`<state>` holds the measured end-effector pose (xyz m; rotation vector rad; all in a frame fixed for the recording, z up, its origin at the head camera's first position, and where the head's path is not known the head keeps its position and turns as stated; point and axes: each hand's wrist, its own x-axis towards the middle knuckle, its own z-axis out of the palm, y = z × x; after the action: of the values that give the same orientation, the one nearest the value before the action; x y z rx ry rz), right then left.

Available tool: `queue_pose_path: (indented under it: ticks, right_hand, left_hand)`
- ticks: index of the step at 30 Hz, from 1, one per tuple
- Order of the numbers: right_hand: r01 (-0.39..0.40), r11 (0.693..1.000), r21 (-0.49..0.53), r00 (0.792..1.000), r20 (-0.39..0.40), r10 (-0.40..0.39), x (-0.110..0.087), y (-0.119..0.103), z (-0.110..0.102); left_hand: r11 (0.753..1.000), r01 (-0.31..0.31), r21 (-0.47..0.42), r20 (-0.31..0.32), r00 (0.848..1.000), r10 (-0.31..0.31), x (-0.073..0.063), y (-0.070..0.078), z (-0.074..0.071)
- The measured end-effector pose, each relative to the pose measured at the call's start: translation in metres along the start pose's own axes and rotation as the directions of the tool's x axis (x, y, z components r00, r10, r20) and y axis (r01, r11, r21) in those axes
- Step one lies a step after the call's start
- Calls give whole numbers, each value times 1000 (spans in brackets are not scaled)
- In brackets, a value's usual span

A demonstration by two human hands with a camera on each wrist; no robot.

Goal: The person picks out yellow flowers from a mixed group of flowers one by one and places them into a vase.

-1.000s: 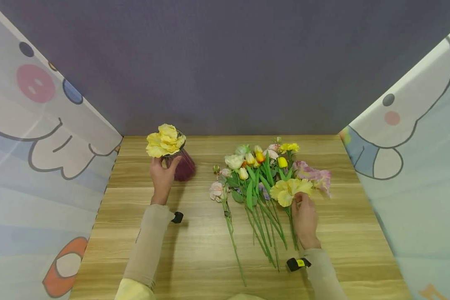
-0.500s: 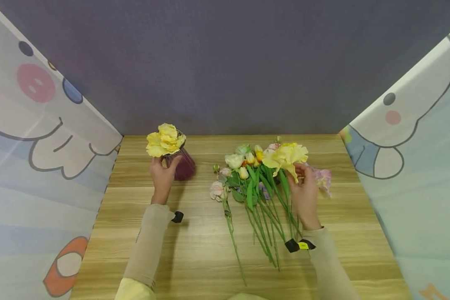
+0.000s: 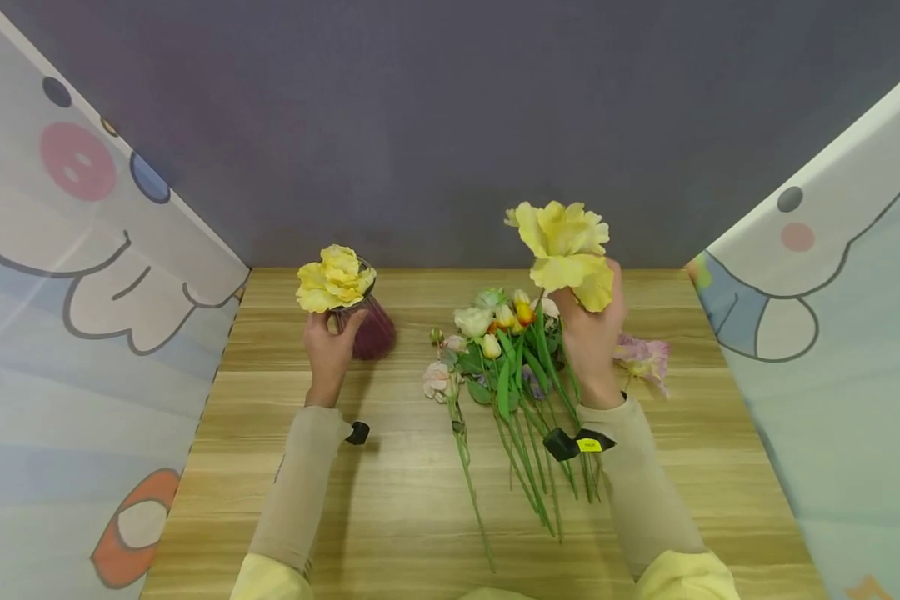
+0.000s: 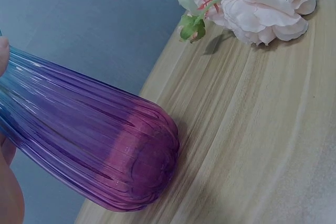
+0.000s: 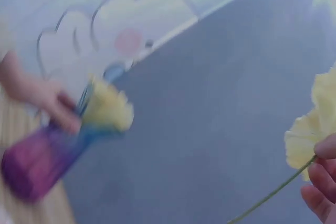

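Observation:
A ribbed glass vase, blue at the top and purple-pink below, stands at the left of the table. My left hand grips its upper part. In its mouth sits a yellow flower. Up off the table, my right hand pinches a second yellow flower by its stem just under the bloom. In the right wrist view the thin green stem of this flower trails down to the left from the fingers.
Below the right hand lies a pile of flowers with green stems, among them a white flower and a pale pink flower. A purple flower lies at the right. A dark wall backs the table.
The right hand has lifted the second yellow flower up and away from the pile. The left hand stays on the vase.

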<state>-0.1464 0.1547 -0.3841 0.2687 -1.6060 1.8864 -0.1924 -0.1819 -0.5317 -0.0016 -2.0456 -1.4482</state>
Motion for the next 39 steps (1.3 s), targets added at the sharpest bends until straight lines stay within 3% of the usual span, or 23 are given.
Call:
queue_pose_path:
  ticks: [2, 5, 8, 12, 18, 21, 24, 27, 29, 35, 39]
  right_hand:
    - [-3, 988, 157, 999, -40, 9, 6, -7, 15]
    - [3, 939, 344, 995, -99, 33, 15, -17, 38]
    - [45, 895, 443, 992, -127, 12, 23, -22, 61]
    - [102, 847, 521, 991, -131, -39, 25, -24, 90]
    - [101, 835, 540, 990, -133, -34, 24, -24, 122]
    - [85, 814, 575, 993, -114, -24, 22, -21, 134]
    - [92, 843, 530, 995, -77, -60, 21, -18, 141]
    - [152, 915, 373, 988, -35, -150, 19, -16, 147]
    - [201, 940, 275, 977, 8, -212, 18, -14, 151]
    - [305, 946, 115, 931, 173, -321, 13, -7, 164]
    - [269, 963, 28, 905, 334, -263, 6, 7, 171]
  left_hand:
    - [1000, -1, -4, -1, 1000, 1, -1, 4, 1]
    - [1000, 0, 0, -1, 1000, 0, -1, 5, 1]
    - [1000, 4, 11, -6, 1000, -4, 0, 2, 1]
    - [1000, 8, 15, 4, 1000, -8, 1, -5, -1]
    - [1000, -9, 4, 17, 1000, 9, 2, -7, -3]
    - [1000, -5, 6, 18, 1000, 5, 1, -6, -3]
    - [1000, 1, 16, 24, 1000, -2, 1, -6, -3]
    - [1000, 9, 25, 31, 999, -10, 1, -6, -3]
    - [1000, 12, 25, 31, 999, -13, 0, -7, -3]
    - [1000, 19, 20, 14, 1000, -20, -1, -2, -3]
    - [999, 20, 35, 27, 999, -21, 0, -9, -4]
